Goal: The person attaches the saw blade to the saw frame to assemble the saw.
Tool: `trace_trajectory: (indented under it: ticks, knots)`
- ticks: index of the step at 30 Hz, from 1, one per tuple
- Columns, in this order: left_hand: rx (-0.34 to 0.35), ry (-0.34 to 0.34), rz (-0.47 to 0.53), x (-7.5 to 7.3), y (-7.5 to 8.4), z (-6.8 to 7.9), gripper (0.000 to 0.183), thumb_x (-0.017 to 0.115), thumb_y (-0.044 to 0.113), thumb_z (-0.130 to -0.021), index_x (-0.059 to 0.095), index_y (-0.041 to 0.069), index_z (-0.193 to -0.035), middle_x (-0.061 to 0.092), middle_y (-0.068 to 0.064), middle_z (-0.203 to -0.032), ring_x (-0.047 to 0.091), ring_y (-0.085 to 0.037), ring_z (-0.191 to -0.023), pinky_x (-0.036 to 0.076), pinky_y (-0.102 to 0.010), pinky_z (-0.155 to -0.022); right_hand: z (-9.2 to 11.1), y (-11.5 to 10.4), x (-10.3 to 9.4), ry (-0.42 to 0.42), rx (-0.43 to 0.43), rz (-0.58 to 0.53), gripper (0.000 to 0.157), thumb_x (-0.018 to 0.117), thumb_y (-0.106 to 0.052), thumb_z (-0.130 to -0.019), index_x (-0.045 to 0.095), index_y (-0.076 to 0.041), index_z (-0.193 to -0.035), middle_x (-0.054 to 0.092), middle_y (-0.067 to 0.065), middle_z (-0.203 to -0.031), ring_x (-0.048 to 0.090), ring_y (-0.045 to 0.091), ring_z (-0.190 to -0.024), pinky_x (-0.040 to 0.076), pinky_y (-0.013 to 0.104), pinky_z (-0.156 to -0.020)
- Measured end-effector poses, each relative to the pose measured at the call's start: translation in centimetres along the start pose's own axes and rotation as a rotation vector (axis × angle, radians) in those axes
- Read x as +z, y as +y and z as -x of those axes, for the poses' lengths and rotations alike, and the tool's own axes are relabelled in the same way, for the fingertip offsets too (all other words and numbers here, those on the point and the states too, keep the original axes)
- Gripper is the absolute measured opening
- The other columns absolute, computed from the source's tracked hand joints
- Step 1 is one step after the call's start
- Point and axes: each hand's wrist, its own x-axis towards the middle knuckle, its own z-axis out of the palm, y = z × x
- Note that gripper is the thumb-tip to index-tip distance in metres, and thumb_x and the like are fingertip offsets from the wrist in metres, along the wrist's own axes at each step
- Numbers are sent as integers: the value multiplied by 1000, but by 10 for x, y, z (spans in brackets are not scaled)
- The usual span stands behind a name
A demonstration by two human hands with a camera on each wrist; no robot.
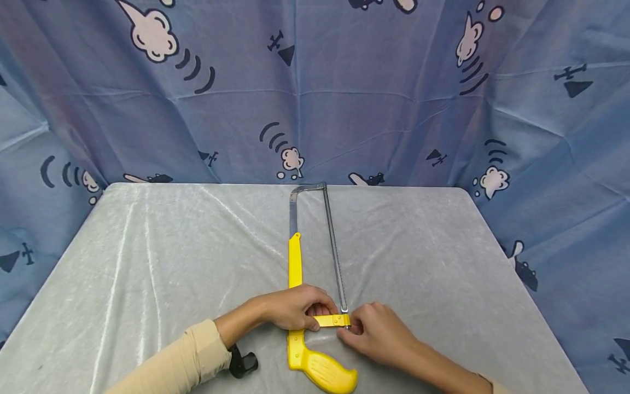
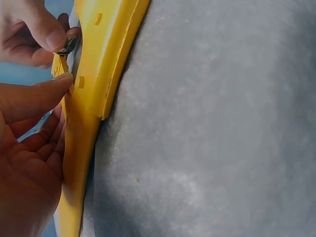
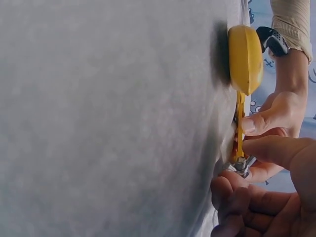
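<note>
A hacksaw (image 1: 295, 262) with a yellow handle and a grey metal bow lies on the table, its handle toward me. Along its right side runs the blade (image 1: 335, 251), joined to a short yellow crosspiece (image 1: 331, 320). My left hand (image 1: 297, 306) reaches over the frame and pinches that crosspiece between thumb and fingers. At the crosspiece's outer end, my right hand (image 1: 381, 332) pinches a small metal wing nut (image 3: 240, 166) with thumb and forefinger. In the head view, the fingers mostly hide the nut.
A grey velvety cloth (image 1: 197, 262) covers the table. Behind it hangs a blue patterned curtain (image 1: 344, 120). A black wrist device (image 1: 242, 362) sits at the left cuff, beside the saw's handle.
</note>
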Motion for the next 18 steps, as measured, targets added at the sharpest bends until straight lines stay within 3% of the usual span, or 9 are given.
trace_trajectory:
  ticks: [18]
  knots:
    - [5,3,7,0,0,0,32,71,-7,-85,69,9,-112,59,9,-90,53,0,-81,48,-18,-75,2,17,-5,-152,10,-282,31,72,-19,-89,59,-20,-61,43,-17,-54,36,-5,-47,30,16,-42]
